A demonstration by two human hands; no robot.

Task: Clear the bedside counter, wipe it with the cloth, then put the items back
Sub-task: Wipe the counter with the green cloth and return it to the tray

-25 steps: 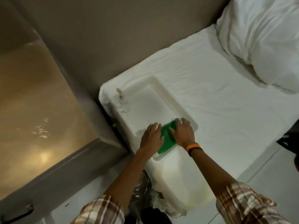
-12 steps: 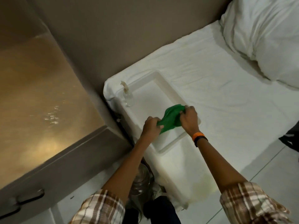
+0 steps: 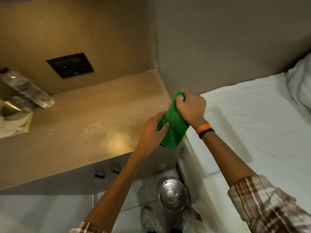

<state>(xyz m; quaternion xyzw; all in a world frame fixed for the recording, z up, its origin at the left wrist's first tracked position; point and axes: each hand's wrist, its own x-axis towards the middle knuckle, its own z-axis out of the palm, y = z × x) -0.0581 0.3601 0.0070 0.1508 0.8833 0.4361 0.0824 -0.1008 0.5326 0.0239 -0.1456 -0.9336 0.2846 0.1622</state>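
Observation:
Both hands hold a bunched green cloth (image 3: 173, 128) in the air over the right end of the tan bedside counter (image 3: 87, 118), by the gap next to the bed. My right hand (image 3: 191, 106) grips its top edge in a fist. My left hand (image 3: 151, 130) pinches its lower left side. Some wet specks glint on the counter near the cloth. A white tray (image 3: 235, 140) lies on the bed to the right, partly cut off by my right arm.
A clear plastic water bottle (image 3: 25, 88) leans at the counter's far left beside a metal item and white cloth (image 3: 13, 120). A dark switch panel (image 3: 69, 65) sits in the wall. A shiny metal container (image 3: 172, 194) stands on the floor below. White bed (image 3: 260, 106) and pillow lie right.
Both hands lifted the green cloth off the white tray on the bed and carried it left over the counter's right end. The view swung left, showing the counter top and bottle.

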